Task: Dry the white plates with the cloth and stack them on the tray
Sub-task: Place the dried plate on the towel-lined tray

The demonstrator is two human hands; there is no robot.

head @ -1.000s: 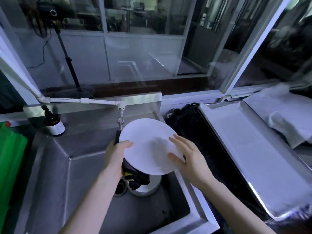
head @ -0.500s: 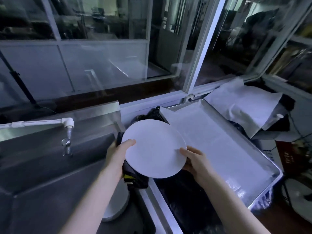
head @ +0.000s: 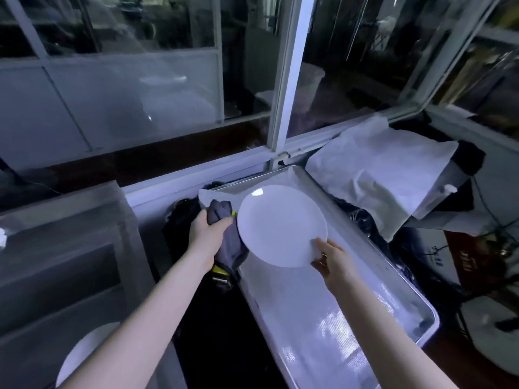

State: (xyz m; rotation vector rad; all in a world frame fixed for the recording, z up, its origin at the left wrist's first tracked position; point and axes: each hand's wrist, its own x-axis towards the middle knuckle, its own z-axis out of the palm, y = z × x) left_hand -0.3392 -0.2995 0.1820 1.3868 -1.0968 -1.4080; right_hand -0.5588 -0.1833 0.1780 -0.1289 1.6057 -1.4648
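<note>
A round white plate (head: 280,224) hangs tilted over the far end of the long metal tray (head: 331,310). My right hand (head: 330,259) pinches its near right rim. My left hand (head: 206,234) is closed on a dark grey cloth (head: 229,248) with yellow trim, just off the plate's left edge. Whether the cloth touches the plate's underside is hidden. Another white plate (head: 81,352) lies low in the steel sink (head: 56,276) at the bottom left, partly covered by my left forearm.
A window frame (head: 283,80) rises directly behind the tray. White crumpled sheeting (head: 373,169) covers things to the tray's right. Black plastic (head: 179,220) fills the gap between sink and tray. Clutter and cables sit at the far right.
The plate has travelled right, from above the sink to above the tray. My left hand came off the plate's rim and now holds only the cloth. The view swung right.
</note>
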